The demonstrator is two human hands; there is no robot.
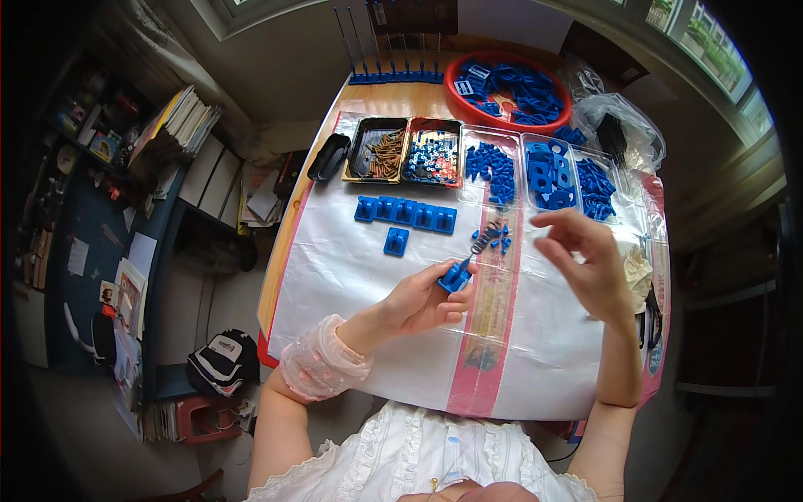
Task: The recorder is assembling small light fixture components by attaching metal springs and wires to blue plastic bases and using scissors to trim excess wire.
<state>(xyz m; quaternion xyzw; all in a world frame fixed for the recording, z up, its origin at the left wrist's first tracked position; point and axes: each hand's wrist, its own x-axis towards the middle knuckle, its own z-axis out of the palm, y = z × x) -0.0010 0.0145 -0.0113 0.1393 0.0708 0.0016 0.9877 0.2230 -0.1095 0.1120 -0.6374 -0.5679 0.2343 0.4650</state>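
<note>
My left hand (418, 301) is closed on a blue plastic part (454, 277) with a square base, over the middle of the sheet-covered table. To its right my right hand (585, 259) is raised, thumb and index finger apart, with nothing visible between them. Between the hands lie a dark coil that looks like a spring (485, 238) and several small blue pieces (504, 243). Farther left, a row of blue square-based parts (406, 212) stands on the sheet. A similar single blue part (396, 242) sits just in front of that row.
Behind stand a tray of brass-coloured screws (385, 156), a tray of small nuts (432, 152), and clear boxes of blue pieces (491, 171). A red basin (452, 92) of blue parts and a blue rack with upright rods (397, 78) are at the back. Scissors (652, 318) lie right.
</note>
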